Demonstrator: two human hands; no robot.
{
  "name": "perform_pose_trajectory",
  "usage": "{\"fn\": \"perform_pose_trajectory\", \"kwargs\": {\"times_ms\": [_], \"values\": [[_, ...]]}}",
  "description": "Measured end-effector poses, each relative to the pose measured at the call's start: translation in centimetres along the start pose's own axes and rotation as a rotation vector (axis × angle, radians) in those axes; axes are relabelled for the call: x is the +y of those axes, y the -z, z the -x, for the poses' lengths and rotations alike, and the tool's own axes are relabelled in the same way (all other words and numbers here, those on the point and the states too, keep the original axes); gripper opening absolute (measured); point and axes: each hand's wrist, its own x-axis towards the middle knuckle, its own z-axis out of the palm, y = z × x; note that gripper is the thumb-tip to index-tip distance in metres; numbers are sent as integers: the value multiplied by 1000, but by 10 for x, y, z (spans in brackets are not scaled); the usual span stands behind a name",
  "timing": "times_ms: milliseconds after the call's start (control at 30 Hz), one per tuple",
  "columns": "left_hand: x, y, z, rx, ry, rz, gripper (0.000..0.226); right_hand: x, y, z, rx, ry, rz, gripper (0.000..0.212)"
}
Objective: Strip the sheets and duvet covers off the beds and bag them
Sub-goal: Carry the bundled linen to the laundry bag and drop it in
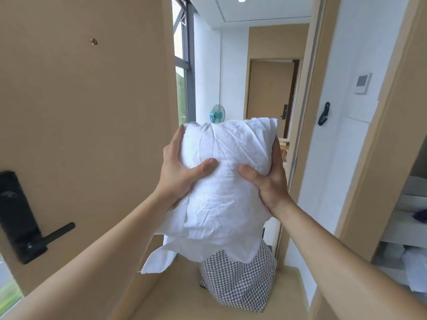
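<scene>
I hold a crumpled bundle of white bed linen up in front of me at chest height. My left hand grips its left side, thumb pressed into the cloth. My right hand grips the right side the same way. A loose corner of the white cloth hangs down at the lower left. Directly below the bundle, on the floor, stands a black-and-white houndstooth bag; its top is hidden by the hanging linen.
An open beige door with a black lever lock fills the left. A door frame and white wall stand to the right, shelves with white linen at far right. A corridor with a blue fan lies ahead.
</scene>
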Motion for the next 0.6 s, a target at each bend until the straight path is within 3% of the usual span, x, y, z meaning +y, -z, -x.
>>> {"fn": "perform_pose_trajectory", "kwargs": {"times_ms": [533, 600], "values": [[-237, -100, -230, -69, 110, 37, 125, 261, -18, -208, 39, -228, 105, 128], [-265, -115, -256, -98, 100, 28, 117, 294, -17, -227, 47, -275, 114, 128]]}}
